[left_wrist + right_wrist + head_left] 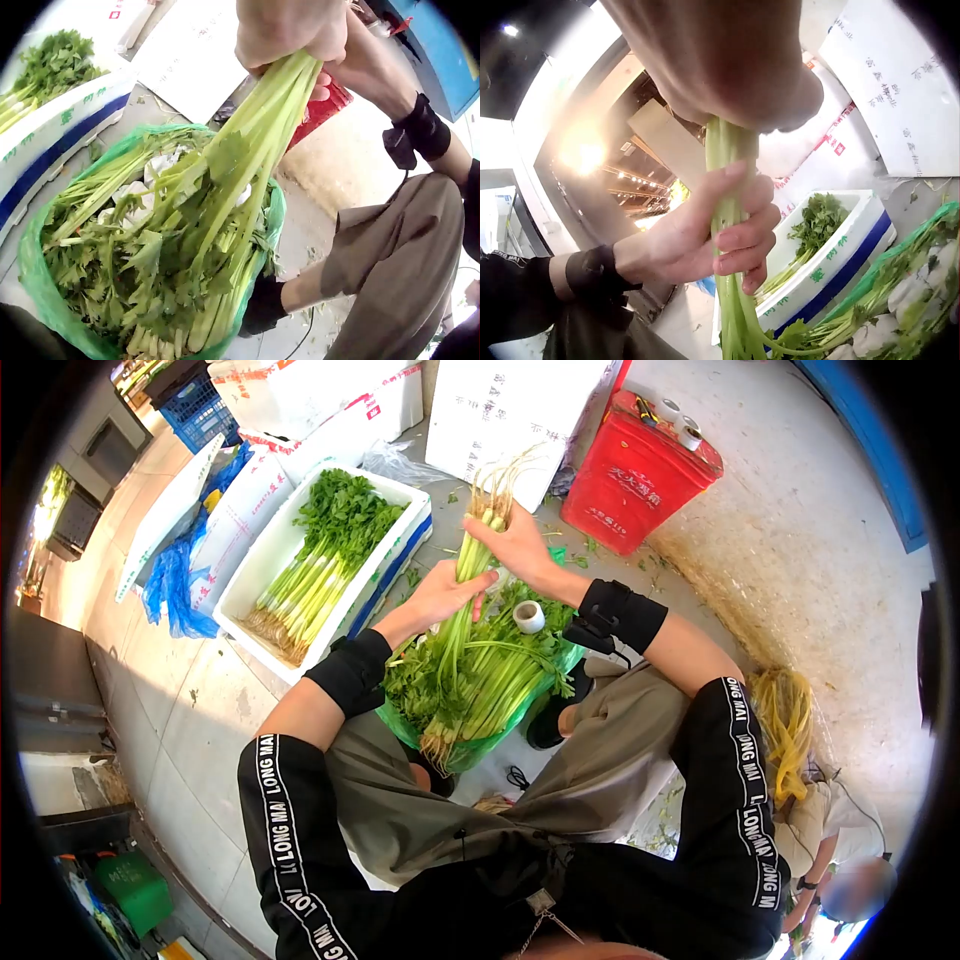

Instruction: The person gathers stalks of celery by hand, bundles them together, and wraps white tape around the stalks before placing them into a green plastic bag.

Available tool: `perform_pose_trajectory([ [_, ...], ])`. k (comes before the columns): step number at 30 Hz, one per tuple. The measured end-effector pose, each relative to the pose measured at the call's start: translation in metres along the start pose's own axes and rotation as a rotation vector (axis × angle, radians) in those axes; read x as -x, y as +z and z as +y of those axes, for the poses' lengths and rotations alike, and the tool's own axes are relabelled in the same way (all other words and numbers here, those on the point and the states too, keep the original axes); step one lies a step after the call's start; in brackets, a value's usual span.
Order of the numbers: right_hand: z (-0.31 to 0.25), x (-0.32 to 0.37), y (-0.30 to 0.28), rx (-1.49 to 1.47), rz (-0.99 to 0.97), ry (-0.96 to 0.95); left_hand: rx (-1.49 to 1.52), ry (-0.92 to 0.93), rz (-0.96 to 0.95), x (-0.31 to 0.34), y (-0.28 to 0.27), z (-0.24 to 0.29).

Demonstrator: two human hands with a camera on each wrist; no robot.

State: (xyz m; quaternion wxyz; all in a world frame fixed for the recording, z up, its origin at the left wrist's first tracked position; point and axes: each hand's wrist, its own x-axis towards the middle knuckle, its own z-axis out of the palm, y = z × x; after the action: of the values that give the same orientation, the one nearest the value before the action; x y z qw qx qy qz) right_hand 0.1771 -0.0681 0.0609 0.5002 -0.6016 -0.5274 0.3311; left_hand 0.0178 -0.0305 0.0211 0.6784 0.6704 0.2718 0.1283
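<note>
A bunch of celery (466, 595) is held up with its pale roots at the top and its leaves hanging down. My left hand (450, 595) wraps its fingers round the stalks partway down, as the right wrist view shows with the left hand (727, 232). Just above it, my right hand (520, 550) grips the same stalks close beneath the roots. Below both hands, more celery (500, 695) lies in a green plastic bag (480, 753), and the held leaves overlap this pile. A white roll (528, 617) rests on the pile.
Left of the bag, a white foam box (410, 520) holds tied celery bunches (315, 575). A red box (640, 475) with several tape rolls on top stands at the back right, beside a white foam panel (505, 410). Yellow netting (783, 725) lies right.
</note>
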Motion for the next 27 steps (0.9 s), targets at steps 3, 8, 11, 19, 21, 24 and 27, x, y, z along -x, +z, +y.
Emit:
perform_pose_trajectory([
  [3,0.006,-0.004,0.005,-0.026,0.052,-0.003,-0.007,0.006,-0.012,-0.003,-0.004,-0.001],
  [8,0.01,-0.008,0.018,-0.034,0.157,-0.116,0.079,-0.065,-0.006,-0.015,-0.014,-0.004],
  [11,0.011,-0.016,0.019,0.007,0.227,-0.162,0.162,-0.074,0.033,-0.02,-0.01,0.003],
  [19,0.015,-0.021,0.016,-0.066,0.272,-0.142,0.029,-0.01,-0.024,-0.033,-0.02,0.014],
  [21,0.013,-0.018,0.014,0.014,0.294,-0.145,0.182,-0.018,-0.071,-0.033,-0.02,0.015],
  [24,0.014,-0.019,0.013,0.016,0.314,-0.149,0.138,0.077,-0.023,-0.036,-0.016,0.012],
  [27,0.019,-0.02,0.012,-0.008,0.341,-0.111,0.064,0.068,0.1,-0.038,-0.006,0.007],
])
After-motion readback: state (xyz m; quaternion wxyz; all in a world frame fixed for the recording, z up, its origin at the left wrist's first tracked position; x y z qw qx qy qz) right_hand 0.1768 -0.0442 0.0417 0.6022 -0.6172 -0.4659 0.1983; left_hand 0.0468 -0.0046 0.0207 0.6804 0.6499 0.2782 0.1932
